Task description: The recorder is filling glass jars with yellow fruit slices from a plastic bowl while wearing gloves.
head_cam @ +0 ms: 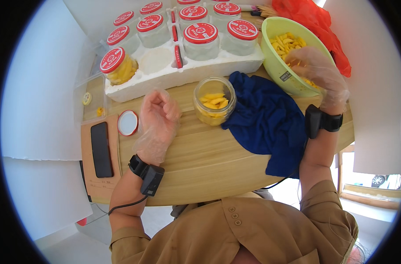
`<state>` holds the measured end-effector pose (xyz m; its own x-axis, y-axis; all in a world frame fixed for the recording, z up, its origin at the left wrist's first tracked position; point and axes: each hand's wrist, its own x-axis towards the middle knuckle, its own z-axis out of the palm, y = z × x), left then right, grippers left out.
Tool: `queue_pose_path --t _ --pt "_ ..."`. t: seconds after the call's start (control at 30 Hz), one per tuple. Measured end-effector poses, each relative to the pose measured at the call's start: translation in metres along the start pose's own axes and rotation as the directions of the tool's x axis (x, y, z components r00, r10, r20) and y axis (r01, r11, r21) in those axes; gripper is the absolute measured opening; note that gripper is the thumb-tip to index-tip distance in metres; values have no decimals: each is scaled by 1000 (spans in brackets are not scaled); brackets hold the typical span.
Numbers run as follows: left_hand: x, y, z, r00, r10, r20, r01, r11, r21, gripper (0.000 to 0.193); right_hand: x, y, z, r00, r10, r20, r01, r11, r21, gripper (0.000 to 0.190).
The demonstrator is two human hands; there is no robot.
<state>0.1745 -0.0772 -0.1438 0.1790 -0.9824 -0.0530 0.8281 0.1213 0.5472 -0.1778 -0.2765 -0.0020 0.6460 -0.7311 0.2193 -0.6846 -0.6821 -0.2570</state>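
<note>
My left hand, in a clear plastic glove, rests on the table with its fingers curled in and nothing visible in them. Left of it lies a jar lid, pale inside up with a red rim. An open glass jar stands to its right, partly filled with yellow fruit slices. My right hand, also gloved, reaches into a light green plastic bowl of yellow slices. Its fingertips are hidden among the slices, so whether they grip any cannot be told.
A white foam tray holds several red-lidded jars; its front-left jar contains yellow slices. A blue cloth lies beside the open jar. A phone rests on a brown envelope. A red plastic bag sits behind the bowl.
</note>
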Motion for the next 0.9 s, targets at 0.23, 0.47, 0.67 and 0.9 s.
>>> queue_pose_path --t 0.23,0.47,0.67,0.9 --pt "-5 -24 30 974 102 -200 -19 926 378 32 16 28 24 977 37 212 -56 995 84 29" --pt "-21 -25 48 978 129 -163 -7 803 596 34 19 16 29 989 -69 131 70 998 -4 35" --pt "-37 -33 51 961 260 95 -220 506 834 18 20 9 21 972 -33 232 20 998 56 32" --pt "-34 -33 44 967 224 121 -222 506 834 10 20 10 22 967 -14 256 -1 998 59 27"
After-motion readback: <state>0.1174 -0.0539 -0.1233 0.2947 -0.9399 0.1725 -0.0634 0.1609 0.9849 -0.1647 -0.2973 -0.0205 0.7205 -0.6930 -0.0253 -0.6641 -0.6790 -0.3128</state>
